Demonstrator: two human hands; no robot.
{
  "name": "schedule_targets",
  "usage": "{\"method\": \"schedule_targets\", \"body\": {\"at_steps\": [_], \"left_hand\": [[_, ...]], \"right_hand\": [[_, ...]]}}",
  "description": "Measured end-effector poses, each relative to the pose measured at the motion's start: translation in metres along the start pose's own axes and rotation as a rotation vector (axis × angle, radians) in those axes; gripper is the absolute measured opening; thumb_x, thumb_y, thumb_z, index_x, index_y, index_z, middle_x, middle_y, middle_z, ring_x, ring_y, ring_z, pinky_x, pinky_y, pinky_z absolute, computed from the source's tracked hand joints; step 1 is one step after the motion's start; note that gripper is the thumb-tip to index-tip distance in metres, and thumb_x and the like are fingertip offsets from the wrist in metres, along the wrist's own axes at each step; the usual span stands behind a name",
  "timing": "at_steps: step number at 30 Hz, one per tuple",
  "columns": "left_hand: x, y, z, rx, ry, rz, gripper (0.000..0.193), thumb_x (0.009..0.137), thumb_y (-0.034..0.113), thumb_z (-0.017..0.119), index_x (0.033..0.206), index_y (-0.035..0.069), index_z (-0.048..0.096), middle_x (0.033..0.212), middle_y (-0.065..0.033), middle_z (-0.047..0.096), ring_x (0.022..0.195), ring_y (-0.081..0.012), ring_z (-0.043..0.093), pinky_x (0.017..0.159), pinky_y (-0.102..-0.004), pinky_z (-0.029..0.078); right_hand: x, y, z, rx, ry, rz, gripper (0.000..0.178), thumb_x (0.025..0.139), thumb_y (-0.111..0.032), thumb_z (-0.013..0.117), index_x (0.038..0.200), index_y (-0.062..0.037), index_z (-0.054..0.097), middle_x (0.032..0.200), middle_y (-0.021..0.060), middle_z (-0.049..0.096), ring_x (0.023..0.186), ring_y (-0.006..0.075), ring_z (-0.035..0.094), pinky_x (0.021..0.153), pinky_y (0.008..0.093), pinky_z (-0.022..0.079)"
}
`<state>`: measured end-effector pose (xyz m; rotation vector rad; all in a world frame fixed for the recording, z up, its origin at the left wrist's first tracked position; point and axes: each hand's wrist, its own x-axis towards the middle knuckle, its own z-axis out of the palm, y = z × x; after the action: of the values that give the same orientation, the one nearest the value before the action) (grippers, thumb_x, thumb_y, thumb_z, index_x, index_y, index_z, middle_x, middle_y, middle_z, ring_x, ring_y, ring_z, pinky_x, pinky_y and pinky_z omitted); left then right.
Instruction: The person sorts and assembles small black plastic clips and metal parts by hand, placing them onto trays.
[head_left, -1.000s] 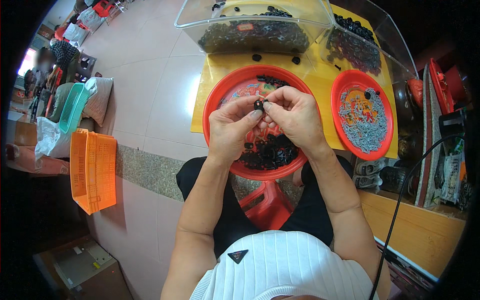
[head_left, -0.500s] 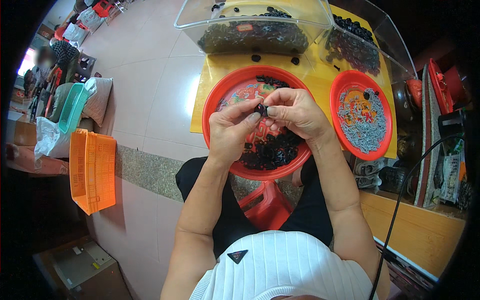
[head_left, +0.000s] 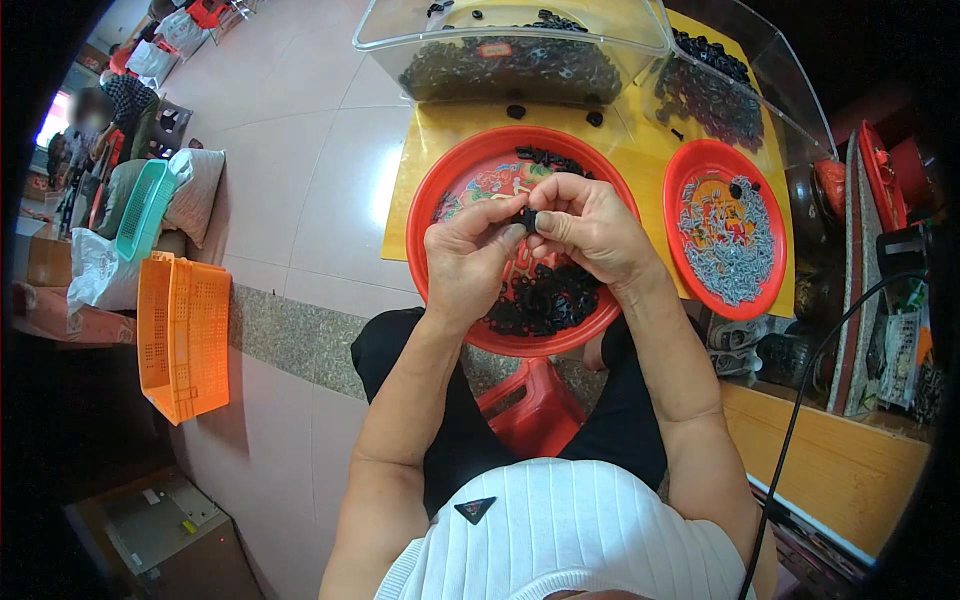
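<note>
A small black part [head_left: 526, 220], perhaps plastic, is pinched between my two hands above a round red tray [head_left: 421, 205]. My left hand [head_left: 470, 250] grips it from the left with thumb and forefinger. From the right, my right hand [head_left: 592, 232] closes thumb and fingertips on the same part; its exact shape is mostly covered. Below my hands, a heap of black parts [head_left: 545, 303] lies on the near side of the tray, and a smaller cluster [head_left: 553, 160] sits at its far side.
Right of my hands, a red plate [head_left: 673, 235] holds many silvery screws [head_left: 735, 260] and one black piece. Two clear bins of black parts, the larger bin [head_left: 510, 45] at the back, stand on the yellow table [head_left: 400, 170]. An orange crate [head_left: 185, 340] is on the floor left; people sit far left.
The black part has turned slightly between my fingertips. Both hands stay close together over the tray, and the view has shifted a little.
</note>
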<state>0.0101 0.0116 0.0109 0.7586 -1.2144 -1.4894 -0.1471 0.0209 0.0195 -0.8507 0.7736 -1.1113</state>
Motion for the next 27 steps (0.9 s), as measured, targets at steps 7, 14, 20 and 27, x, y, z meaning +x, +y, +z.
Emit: {"method": "schedule_targets", "body": {"at_steps": [7, 14, 20, 27], "left_hand": [[-0.003, -0.002, 0.004, 0.070, 0.027, 0.071, 0.022, 0.074, -0.011, 0.057, 0.095, -0.005, 0.061, 0.088, -0.0081, 0.062, 0.082, -0.0119, 0.058, 0.075, -0.0235, 0.047], [0.001, 0.001, 0.000, 0.082, -0.020, 0.045, 0.024, 0.075, -0.010, 0.056, 0.098, -0.004, 0.059, 0.088, -0.0084, 0.062, 0.079, -0.0103, 0.058, 0.071, -0.0216, 0.048], [0.005, 0.006, -0.002, -0.199, -0.026, -0.142, 0.027, 0.080, -0.003, 0.055, 0.107, -0.003, 0.055, 0.087, -0.0101, 0.062, 0.069, -0.0119, 0.058, 0.060, -0.0209, 0.048], [0.004, 0.005, -0.004, -0.157, -0.001, -0.154, 0.028, 0.081, -0.004, 0.053, 0.109, -0.003, 0.055, 0.084, -0.0090, 0.061, 0.066, -0.0105, 0.057, 0.057, -0.0206, 0.046]], "right_hand": [[-0.001, -0.001, 0.003, -0.104, 0.012, -0.055, 0.011, 0.079, -0.008, 0.062, 0.085, -0.0028, 0.054, 0.070, 0.0037, 0.058, 0.058, 0.0090, 0.058, 0.048, 0.0167, 0.045], [-0.001, -0.007, 0.000, -0.116, -0.015, -0.023, 0.011, 0.081, -0.010, 0.060, 0.089, -0.0023, 0.056, 0.072, 0.0042, 0.059, 0.062, 0.0095, 0.059, 0.052, 0.0177, 0.047], [0.003, -0.005, -0.006, 0.113, -0.014, 0.018, 0.016, 0.084, -0.010, 0.056, 0.095, 0.0010, 0.056, 0.078, 0.0063, 0.060, 0.066, 0.0109, 0.060, 0.059, 0.0211, 0.052], [-0.001, -0.004, 0.003, 0.062, -0.005, -0.032, 0.015, 0.084, -0.012, 0.055, 0.093, 0.0009, 0.057, 0.078, 0.0065, 0.061, 0.063, 0.0094, 0.060, 0.055, 0.0185, 0.050]]}}
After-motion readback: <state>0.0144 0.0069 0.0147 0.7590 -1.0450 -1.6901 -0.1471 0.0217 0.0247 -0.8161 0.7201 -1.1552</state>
